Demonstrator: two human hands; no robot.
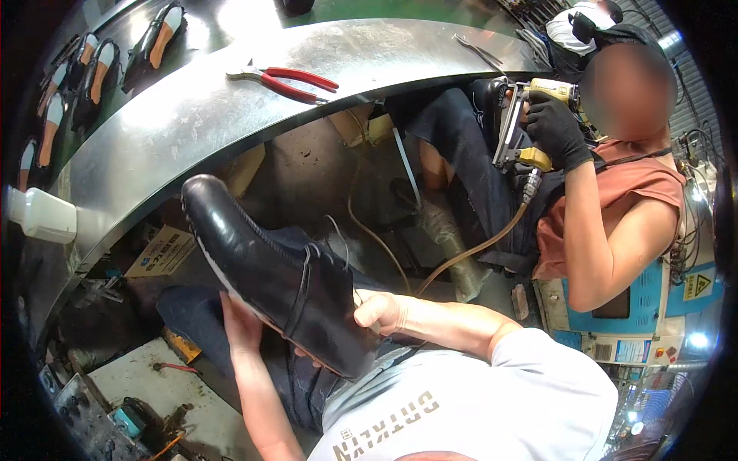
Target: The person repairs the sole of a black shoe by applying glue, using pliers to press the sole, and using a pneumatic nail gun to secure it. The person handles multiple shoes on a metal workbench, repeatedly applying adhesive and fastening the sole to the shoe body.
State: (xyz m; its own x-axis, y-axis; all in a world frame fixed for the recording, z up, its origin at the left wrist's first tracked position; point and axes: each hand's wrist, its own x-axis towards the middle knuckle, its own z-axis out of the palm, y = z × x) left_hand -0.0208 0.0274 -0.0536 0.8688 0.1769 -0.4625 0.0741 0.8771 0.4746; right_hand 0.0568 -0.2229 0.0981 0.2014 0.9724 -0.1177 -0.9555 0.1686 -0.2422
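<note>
A black leather lace-up boot (261,265) lies slantwise across my lap, its rounded toe pointing to the far left and its heel toward my body. My left hand (243,324) grips it from below at the sole's edge; part of that hand is hidden behind the boot. Near the heel end, my right hand (378,311) is closed on the boot with the thumb pressed on the upper, close to the opening. Loose black laces hang over the boot's side. A pale strip shows along the sole edge.
Pliers with red handles (296,81) lie on the curved metal bench (184,115). Several shoes (157,42) stand beyond it. A white bottle (50,215) is at left. On the right, a co-worker's gloved hand (557,131) holds a yellow pneumatic nailer (550,92) with a hose (477,246).
</note>
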